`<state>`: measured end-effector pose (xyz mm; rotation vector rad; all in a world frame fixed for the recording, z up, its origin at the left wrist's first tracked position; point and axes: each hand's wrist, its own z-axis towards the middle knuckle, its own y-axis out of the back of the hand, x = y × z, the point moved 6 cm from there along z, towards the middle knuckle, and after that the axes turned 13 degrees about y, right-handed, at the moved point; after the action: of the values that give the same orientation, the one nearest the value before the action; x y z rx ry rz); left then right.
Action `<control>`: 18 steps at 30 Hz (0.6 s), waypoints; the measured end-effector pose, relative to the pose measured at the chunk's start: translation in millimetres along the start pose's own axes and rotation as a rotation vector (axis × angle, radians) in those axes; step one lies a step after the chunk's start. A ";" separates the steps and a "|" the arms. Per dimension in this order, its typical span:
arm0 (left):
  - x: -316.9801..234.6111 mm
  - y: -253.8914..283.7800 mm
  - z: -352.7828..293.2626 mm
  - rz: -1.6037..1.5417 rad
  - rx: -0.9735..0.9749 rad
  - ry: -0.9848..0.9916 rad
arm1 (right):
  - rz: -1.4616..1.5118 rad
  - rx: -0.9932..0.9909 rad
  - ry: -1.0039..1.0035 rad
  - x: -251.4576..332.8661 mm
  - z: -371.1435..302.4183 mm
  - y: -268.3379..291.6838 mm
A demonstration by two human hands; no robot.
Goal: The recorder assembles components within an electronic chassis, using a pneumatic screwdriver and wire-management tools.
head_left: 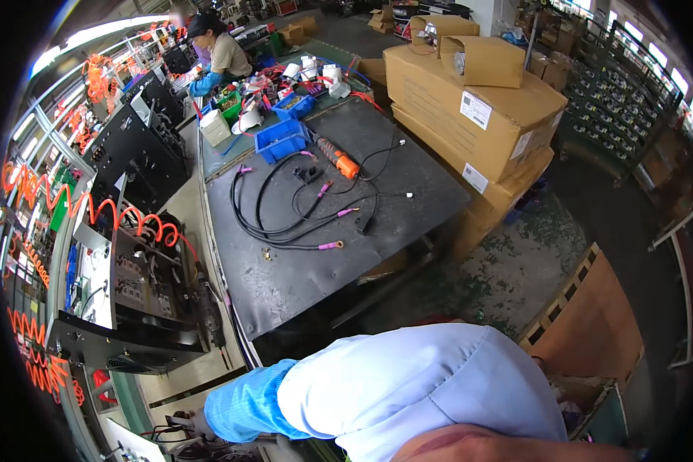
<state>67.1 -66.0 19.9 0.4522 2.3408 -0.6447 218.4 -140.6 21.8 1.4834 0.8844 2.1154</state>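
My right arm, in a pale blue garment with a bright blue sleeve cover [246, 402], reaches across the lower edge toward the left. Only a sliver of my right hand [201, 424] shows past the cuff. It is beside a bundle of dark and red wires [173, 437] at the lower left. The fingers are mostly hidden, so whether they grip anything does not show. My left hand is out of the picture. Close to the right hand stands an open black equipment housing [123, 339] with components inside.
A dark-topped table [285, 281] carries black cables [266, 227] with purple ends, an orange-and-black power tool [339, 159] and a blue bin [281, 140]. Large cartons [439, 88] are stacked beyond. Orange coiled hoses [142, 219] hang at left. A co-worker [227, 55] is farther back.
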 end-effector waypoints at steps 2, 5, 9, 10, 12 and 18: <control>3.5 12.7 7.8 0.007 -0.019 0.023 | 0.002 0.009 -0.005 1.6 2.0 -0.8; 11.0 15.3 31.2 0.017 -0.027 0.056 | -0.016 0.020 -0.022 -14.3 -2.5 5.2; 11.6 37.3 31.5 0.007 -0.073 0.059 | -0.020 0.040 -0.007 -1.5 4.5 4.8; 11.9 35.7 37.1 0.003 -0.072 0.062 | -0.021 0.040 -0.012 -4.5 2.0 6.3; 10.3 39.7 39.7 0.003 -0.090 0.077 | -0.022 0.046 -0.019 -3.3 2.3 6.9; 9.1 55.3 46.6 0.001 -0.131 0.082 | -0.047 0.076 -0.013 4.2 0.8 10.8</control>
<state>110.1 -45.2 -35.1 0.4273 2.4424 -0.4765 218.0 -145.5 32.3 1.4973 0.9954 2.0569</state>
